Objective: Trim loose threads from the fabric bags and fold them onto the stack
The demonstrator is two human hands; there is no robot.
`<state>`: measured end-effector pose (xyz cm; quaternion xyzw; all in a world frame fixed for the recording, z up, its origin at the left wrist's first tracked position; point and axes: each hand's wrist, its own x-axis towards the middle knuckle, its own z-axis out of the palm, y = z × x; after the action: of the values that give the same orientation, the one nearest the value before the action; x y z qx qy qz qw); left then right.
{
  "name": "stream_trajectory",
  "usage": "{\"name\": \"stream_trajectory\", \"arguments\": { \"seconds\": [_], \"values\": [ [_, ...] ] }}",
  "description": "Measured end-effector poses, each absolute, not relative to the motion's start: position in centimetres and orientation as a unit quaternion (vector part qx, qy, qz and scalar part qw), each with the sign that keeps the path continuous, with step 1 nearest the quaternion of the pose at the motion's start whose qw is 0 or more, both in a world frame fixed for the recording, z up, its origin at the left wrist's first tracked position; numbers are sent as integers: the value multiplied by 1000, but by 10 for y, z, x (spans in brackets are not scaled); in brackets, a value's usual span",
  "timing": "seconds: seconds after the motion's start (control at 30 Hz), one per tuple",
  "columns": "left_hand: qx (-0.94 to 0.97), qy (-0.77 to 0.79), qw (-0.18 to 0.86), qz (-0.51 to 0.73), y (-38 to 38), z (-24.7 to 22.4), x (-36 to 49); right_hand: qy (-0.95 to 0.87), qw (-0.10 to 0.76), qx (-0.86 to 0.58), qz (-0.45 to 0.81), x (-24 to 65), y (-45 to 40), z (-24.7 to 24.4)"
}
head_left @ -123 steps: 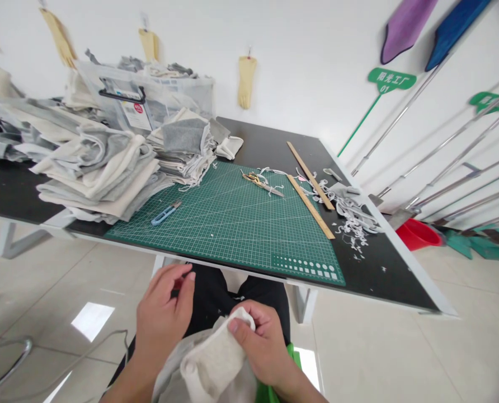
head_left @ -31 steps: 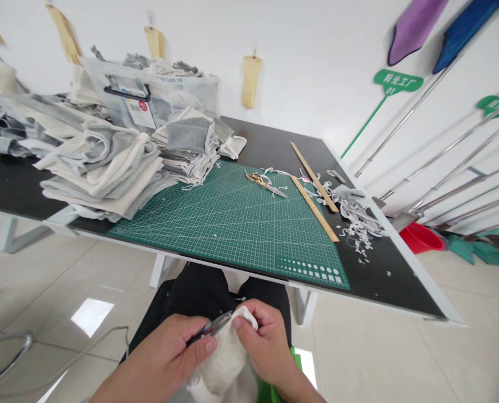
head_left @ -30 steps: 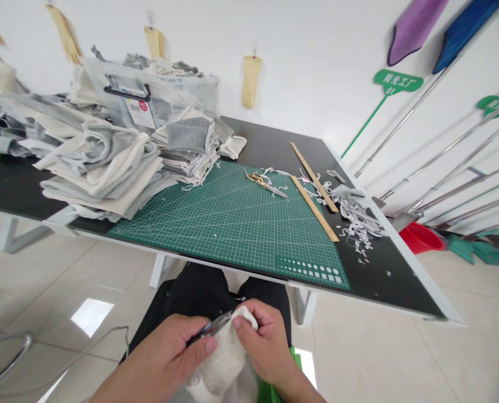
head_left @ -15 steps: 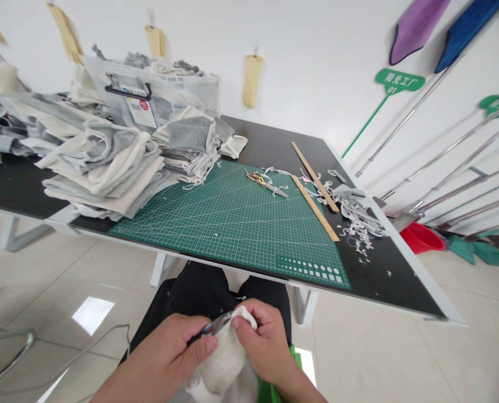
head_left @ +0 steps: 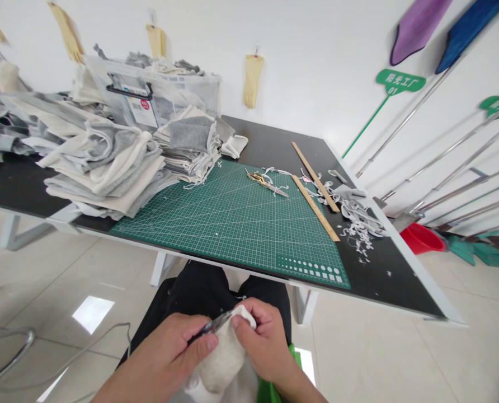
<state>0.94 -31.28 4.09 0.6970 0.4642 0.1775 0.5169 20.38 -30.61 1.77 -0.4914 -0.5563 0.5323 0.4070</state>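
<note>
Over my lap, my left hand [head_left: 186,344] is closed around what look like small thread snips [head_left: 219,323], with a dark handle and a metal blade partly hidden by my fingers. My right hand [head_left: 263,336] pinches the edge of a cream-coloured cloth piece [head_left: 224,358], which hangs down between both hands. The blade lies against the cloth's upper edge, close to my right thumb. Whether the blades are apart I cannot make out.
Ahead, a green cutting mat [head_left: 232,224] lies on a black table [head_left: 396,285]. On it are gold-handled scissors [head_left: 266,183] and a wooden ruler [head_left: 315,208]. Stacked cloth [head_left: 107,173] and a clear bin [head_left: 165,98] stand left; fabric scraps [head_left: 356,215] lie right.
Almost nothing differs. Both hands keep their hold on the snips and cloth, with only a very slight shift.
</note>
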Motion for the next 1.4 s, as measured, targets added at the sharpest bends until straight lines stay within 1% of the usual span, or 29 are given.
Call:
{"name": "stream_trajectory", "arguments": {
  "seconds": [0.67,1.13,1.4],
  "values": [
    [690,474,515,183,-316,39,4,-523,414,-492,560,203,-307,18],
    [727,484,468,134,-317,40,3,-555,415,-483,535,202,-306,18],
    [720,473,484,154,-318,38,5,-561,411,-482,533,201,-305,22]
  ]
}}
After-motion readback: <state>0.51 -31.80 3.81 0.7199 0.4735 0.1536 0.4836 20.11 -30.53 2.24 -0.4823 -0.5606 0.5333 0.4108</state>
